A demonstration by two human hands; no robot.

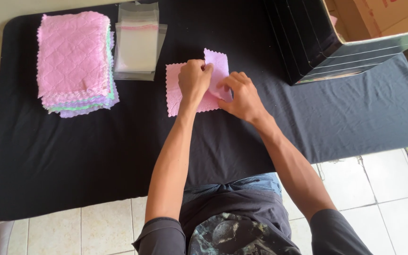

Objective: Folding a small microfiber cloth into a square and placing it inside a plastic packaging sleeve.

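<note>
A small pink cloth (174,95) with a wavy edge lies on the black table cover (72,156), partly folded. My left hand (193,79) pinches its upper fold. My right hand (242,95) pinches the raised flap (218,63) from the right side. Both hands meet over the middle of the cloth.
A stack of pink, green and lilac cloths (75,61) sits at the far left. Beside it lies a pile of clear plastic bags (137,42). A dark-sided cardboard box (336,33) stands at the far right. Tiled floor (378,179) shows below the table's near edge.
</note>
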